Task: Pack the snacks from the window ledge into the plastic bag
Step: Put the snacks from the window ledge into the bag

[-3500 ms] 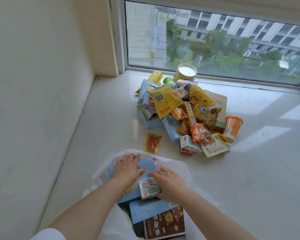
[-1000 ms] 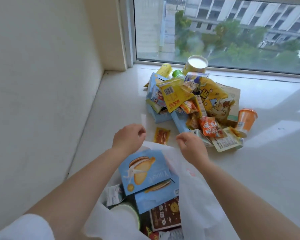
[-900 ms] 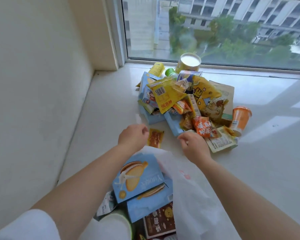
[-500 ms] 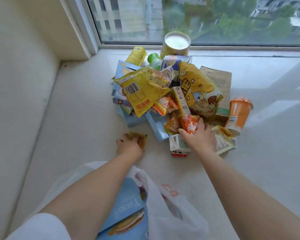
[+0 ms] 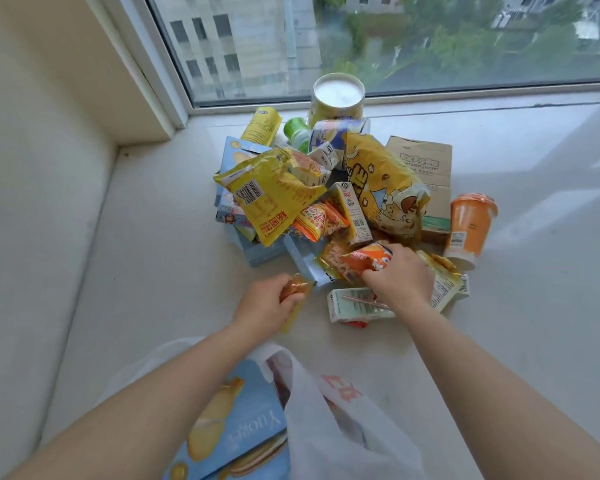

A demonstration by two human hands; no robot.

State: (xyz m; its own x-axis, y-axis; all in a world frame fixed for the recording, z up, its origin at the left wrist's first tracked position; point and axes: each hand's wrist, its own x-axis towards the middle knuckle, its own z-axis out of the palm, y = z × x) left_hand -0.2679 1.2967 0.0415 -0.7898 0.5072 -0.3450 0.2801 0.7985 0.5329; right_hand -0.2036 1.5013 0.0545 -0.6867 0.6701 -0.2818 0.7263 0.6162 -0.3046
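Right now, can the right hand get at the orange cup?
Probably not yet: the right hand is closed on an orange packet. The cup itself stands uncovered at the pile's right edge, nothing between them.

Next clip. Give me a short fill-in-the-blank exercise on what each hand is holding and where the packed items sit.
1. The left hand has closed its grip on a small ____ sachet.
2. The right hand grasps an orange snack packet at the near edge of the ____.
3. The blue biscuit box lies inside the white ____ bag.
4. The orange cup stands at the pile's ____ side.

Missing words: yellow; pile; plastic; right
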